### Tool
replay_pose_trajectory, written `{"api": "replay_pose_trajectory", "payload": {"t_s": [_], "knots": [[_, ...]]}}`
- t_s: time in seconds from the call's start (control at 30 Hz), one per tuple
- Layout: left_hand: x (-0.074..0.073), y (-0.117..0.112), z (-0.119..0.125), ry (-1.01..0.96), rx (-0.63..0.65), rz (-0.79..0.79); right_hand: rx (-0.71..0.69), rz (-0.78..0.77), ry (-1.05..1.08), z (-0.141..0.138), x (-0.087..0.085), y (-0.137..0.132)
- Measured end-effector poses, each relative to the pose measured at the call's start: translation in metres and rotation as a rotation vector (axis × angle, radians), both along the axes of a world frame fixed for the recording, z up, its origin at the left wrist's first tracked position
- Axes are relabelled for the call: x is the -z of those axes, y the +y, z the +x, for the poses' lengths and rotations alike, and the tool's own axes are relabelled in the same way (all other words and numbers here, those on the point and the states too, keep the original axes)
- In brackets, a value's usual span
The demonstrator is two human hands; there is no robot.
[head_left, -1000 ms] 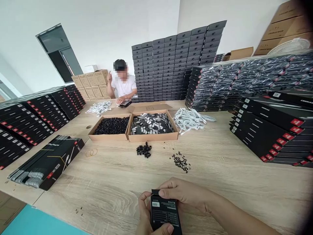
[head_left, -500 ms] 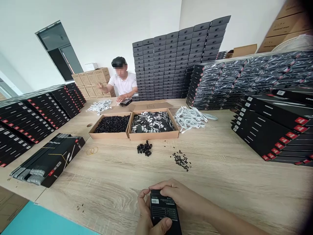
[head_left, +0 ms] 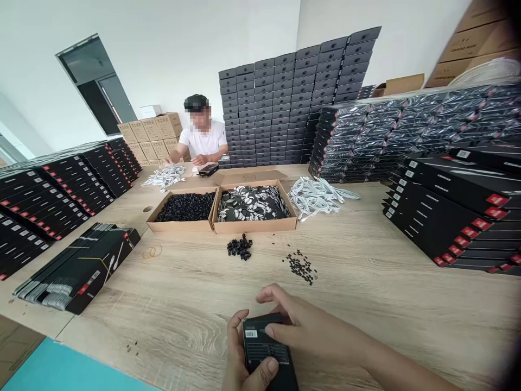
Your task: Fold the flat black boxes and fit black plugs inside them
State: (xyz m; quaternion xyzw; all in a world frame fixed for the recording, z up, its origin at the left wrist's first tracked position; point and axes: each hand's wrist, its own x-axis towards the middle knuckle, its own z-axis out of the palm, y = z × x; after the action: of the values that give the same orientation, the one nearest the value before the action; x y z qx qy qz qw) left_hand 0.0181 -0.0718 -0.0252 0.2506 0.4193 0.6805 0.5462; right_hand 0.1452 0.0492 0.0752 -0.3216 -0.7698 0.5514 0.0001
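A slim black box (head_left: 262, 352) with a white barcode label lies lengthwise near the table's front edge. My left hand (head_left: 240, 361) wraps around its left side, thumb pressed on its face. Fingers of my right hand (head_left: 303, 328) lie over the box's top end, the index finger lifted and pointing left. Two small heaps of black parts (head_left: 240, 248) (head_left: 301, 267) lie on the wooden table (head_left: 382, 282) just beyond my hands.
Two open cardboard trays (head_left: 185, 209) (head_left: 252, 205) hold black parts and black-and-white packets. White cable bundles (head_left: 317, 196) lie to their right. Stacks of black boxes (head_left: 451, 217) (head_left: 77, 269) (head_left: 285, 103) line both sides and the back. A person in white (head_left: 201, 136) sits across.
The box's top flap has been folded down and shut under my right fingers. The person opposite has lowered a raised hand to the table.
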Motion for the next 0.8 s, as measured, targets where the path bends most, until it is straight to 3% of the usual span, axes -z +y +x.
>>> {"api": "replay_pose_trajectory", "payload": {"t_s": [0.27,0.47,0.6,0.7,0.8], "knots": [[0.009,-0.001,0.001,0.033,-0.146,-0.042,0.057,0.111,0.067,-0.003,0.007,-0.001],[0.011,-0.003,0.002,0.083,-0.121,-0.005,0.104,-0.177,0.155,-0.005,0.016,0.009],[0.013,-0.002,0.002,0.115,-0.102,0.01,0.241,-0.363,0.145,-0.009,0.026,0.012],[0.015,-0.001,0.002,0.122,-0.096,0.006,0.316,-0.371,0.17,-0.013,0.029,0.009],[0.015,-0.001,0.003,0.104,-0.074,0.018,0.282,-0.323,0.181,-0.013,0.025,0.007]]}}
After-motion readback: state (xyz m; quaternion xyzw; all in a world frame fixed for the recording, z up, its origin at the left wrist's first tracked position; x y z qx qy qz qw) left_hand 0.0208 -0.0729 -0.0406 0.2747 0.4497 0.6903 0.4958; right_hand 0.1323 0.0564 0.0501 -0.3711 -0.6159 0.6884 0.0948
